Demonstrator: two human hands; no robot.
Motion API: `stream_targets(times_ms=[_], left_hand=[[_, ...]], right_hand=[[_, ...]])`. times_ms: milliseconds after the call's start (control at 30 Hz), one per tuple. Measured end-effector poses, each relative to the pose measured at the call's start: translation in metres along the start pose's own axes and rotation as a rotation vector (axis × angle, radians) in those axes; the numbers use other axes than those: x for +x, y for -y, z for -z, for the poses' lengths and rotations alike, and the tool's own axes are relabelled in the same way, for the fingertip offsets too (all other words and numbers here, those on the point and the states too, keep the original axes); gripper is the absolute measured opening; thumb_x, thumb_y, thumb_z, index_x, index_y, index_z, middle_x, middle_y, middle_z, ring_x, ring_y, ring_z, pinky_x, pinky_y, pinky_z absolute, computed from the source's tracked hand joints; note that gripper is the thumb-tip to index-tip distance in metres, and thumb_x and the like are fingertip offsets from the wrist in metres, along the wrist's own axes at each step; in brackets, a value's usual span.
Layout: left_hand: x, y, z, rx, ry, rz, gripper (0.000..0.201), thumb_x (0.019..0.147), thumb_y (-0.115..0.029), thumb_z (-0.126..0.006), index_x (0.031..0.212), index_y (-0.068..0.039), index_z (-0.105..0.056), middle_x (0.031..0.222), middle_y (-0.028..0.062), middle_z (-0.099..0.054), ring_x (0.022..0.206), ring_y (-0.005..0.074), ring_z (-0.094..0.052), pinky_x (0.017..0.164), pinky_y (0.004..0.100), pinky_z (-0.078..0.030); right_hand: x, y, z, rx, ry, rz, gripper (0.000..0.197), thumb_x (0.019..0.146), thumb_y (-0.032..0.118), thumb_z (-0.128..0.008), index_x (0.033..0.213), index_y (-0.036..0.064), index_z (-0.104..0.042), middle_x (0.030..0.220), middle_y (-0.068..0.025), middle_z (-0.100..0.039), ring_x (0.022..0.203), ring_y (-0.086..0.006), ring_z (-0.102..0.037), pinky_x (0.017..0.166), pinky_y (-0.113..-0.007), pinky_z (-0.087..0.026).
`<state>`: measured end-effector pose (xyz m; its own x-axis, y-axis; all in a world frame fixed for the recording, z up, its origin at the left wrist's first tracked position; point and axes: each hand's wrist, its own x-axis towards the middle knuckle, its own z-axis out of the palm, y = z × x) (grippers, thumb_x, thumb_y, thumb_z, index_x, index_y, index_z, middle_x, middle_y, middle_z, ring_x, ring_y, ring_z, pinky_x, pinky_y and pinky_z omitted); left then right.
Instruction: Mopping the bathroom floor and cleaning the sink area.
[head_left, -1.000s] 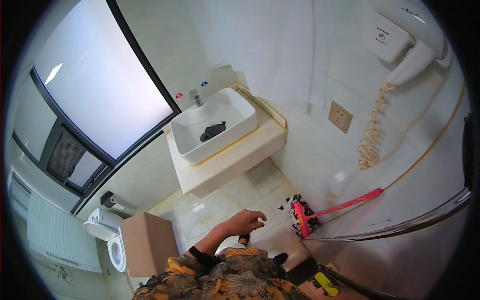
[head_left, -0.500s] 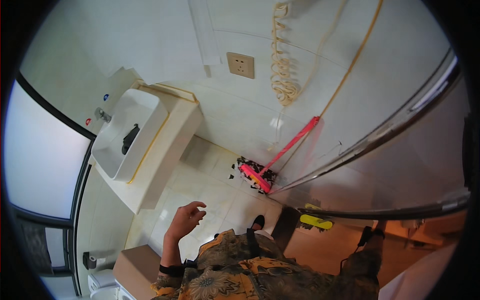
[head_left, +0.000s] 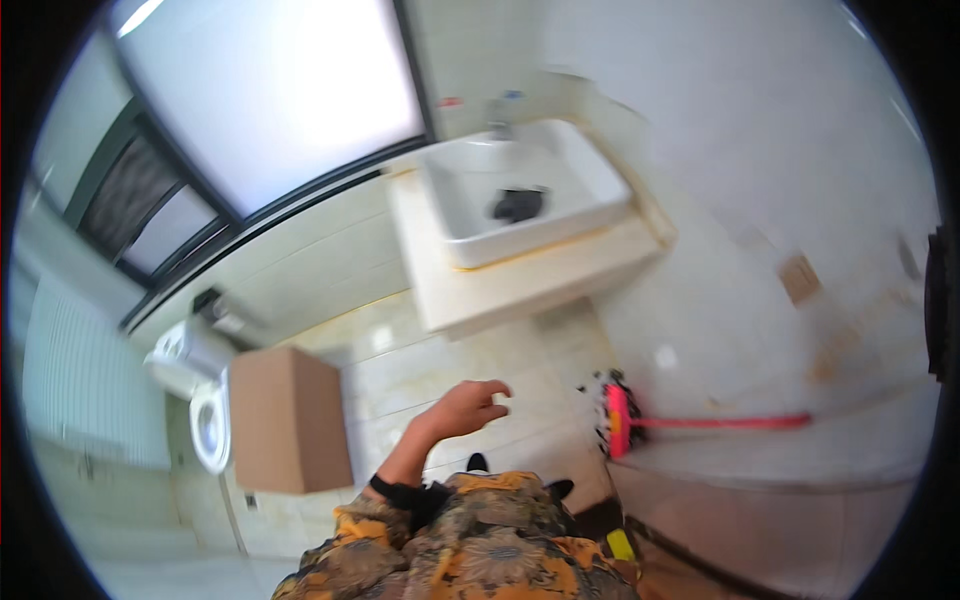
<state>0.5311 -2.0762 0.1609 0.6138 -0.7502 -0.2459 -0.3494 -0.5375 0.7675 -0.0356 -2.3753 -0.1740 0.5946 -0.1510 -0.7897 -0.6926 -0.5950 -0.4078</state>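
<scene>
My left hand (head_left: 468, 408) hovers over the tiled floor with nothing in it. Its fingers are loosely curved, and a gap shows between thumb and forefinger. My right hand is out of the picture. Ahead of the left hand, a white washbasin (head_left: 600, 195) with a metal tap (head_left: 499, 120) sits on a pale counter (head_left: 440, 300). A crumpled black item (head_left: 518, 205), too blurred to name, lies in the basin. To the hand's right is a pink long-handled broom (head_left: 720, 421), with ragged black-and-white material around its head.
A brown cardboard box (head_left: 290, 420) stands at left, beside a white toilet (head_left: 210, 432). A dark-framed window (head_left: 270, 100) fills the wall above. A wall socket (head_left: 799, 278) is at right. A dark threshold rail (head_left: 690, 560) and something yellow (head_left: 620, 545) appear at lower right.
My view has swung left: the basin now stands ahead, and the box and toilet have come fully into sight. My right arm has left the picture. The left hand keeps its loose curve.
</scene>
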Motion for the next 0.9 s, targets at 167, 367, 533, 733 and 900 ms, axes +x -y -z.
stream_targets(times_ms=[167,367,533,733,900], left_hand=[[-0.074,0.065,0.043,-0.125,-0.233,0.113,0.026,0.087,-0.019,-0.062,0.108,-0.004,-0.060,0.070,0.0108,-0.062,0.063,0.0235,-0.058,0.060,0.0353,-0.046],[-0.164,0.124,0.079,-0.168,-0.464,0.251,0.028,0.087,-0.021,-0.062,0.109,-0.004,-0.060,0.069,0.0103,-0.062,0.065,0.0239,-0.059,0.060,0.0354,-0.046],[-0.245,0.151,0.069,-0.236,-0.676,0.418,0.030,0.086,-0.023,-0.063,0.109,-0.005,-0.060,0.069,0.0099,-0.062,0.065,0.0237,-0.059,0.060,0.0351,-0.046],[-0.284,0.163,0.058,-0.326,-0.825,0.552,0.030,0.086,-0.024,-0.064,0.109,-0.005,-0.060,0.068,0.0090,-0.060,0.061,0.0204,-0.057,0.059,0.0339,-0.045],[-0.294,0.150,0.064,-0.311,-0.955,0.752,0.023,0.086,-0.020,-0.064,0.100,-0.002,-0.063,0.067,0.0075,-0.060,0.062,0.0153,-0.058,0.058,0.0300,-0.046]], right_hand=[[0.047,0.238,0.072,0.701,-0.196,-0.095,0.026,0.079,0.022,-0.067,0.092,-0.0006,-0.065,0.082,-0.0140,-0.067,0.081,-0.0230,-0.064,0.069,-0.038,-0.050],[0.201,0.207,0.143,0.181,-0.330,0.200,0.027,0.081,0.004,-0.061,0.106,-0.0037,-0.059,0.087,-0.0117,-0.065,0.062,-0.0186,-0.063,0.055,-0.032,-0.051],[0.218,0.416,0.163,0.265,-0.183,0.489,0.030,0.086,0.009,-0.057,0.112,-0.0033,-0.055,0.087,-0.0122,-0.064,0.065,-0.0174,-0.064,0.058,-0.025,-0.049],[0.202,0.596,0.124,-0.008,0.057,0.696,0.029,0.088,0.009,-0.054,0.115,0.0004,-0.056,0.090,-0.0111,-0.065,0.075,-0.0170,-0.066,0.063,-0.027,-0.050],[0.194,0.675,0.102,-0.467,0.283,0.909,0.029,0.084,0.016,-0.060,0.111,0.0057,-0.060,0.094,-0.0138,-0.066,0.084,-0.0264,-0.066,0.075,-0.036,-0.051]])
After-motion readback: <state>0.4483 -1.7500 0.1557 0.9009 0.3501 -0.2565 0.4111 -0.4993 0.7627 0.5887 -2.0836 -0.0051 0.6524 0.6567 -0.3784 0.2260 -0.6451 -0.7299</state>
